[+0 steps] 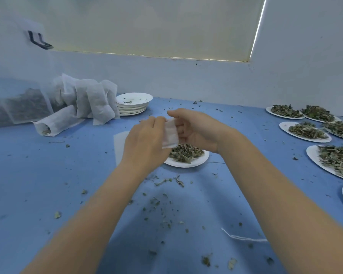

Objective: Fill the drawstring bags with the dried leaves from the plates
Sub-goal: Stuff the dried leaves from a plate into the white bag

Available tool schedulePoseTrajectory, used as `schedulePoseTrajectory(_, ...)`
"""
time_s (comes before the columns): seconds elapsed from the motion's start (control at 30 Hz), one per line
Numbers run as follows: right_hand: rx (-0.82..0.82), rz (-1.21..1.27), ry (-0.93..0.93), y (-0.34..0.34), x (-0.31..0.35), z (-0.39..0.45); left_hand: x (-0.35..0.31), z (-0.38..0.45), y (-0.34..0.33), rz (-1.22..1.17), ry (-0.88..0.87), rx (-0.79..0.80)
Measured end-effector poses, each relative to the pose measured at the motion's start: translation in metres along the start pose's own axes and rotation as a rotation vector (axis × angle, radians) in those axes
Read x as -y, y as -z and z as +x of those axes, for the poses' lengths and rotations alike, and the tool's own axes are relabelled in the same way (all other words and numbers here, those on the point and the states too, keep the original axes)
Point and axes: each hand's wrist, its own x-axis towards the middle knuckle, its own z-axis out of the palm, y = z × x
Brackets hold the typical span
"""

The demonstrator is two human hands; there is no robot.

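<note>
Your left hand and right hand both pinch the bag, apparently empty, above the plate at 12 o'clock; treat it as light, limp mesh, gripping opposite rim edges to spread the mouth.

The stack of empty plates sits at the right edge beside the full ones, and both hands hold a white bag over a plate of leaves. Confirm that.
Wrong side: the head view shows the stack of empty plates at the back left, beside the filled bags.
</note>
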Motion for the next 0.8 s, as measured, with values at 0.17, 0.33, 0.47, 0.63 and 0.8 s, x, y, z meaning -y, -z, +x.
schedulePoseTrajectory(0.17, -0.384, -0.784, 0.087, 0.027, -0.010, 0.013, 0.035, 0.005, -0.009, 0.006, 0.138, 0.105)
schedulePoseTrajectory(0.33, -0.290, -0.975, -0.041, 0.034, -0.040, 0.032, 0.047, 0.011, -0.025, 0.033, 0.093, 0.204)
schedulePoseTrajectory(0.47, -0.312, -1.172, -0.058, 0.035, -0.058, 0.045, 0.050, 0.018, -0.038, -0.010, 0.090, 0.240)
schedulePoseTrajectory(0.63, -0.347, -1.128, 0.024, 0.039, -0.063, 0.047, 0.053, 0.018, -0.050, -0.052, 0.094, 0.274)
schedulePoseTrajectory(0.8, -0.397, -1.048, 0.124, 0.046, -0.056, 0.044, 0.055, 0.016, -0.055, -0.086, 0.098, 0.263)
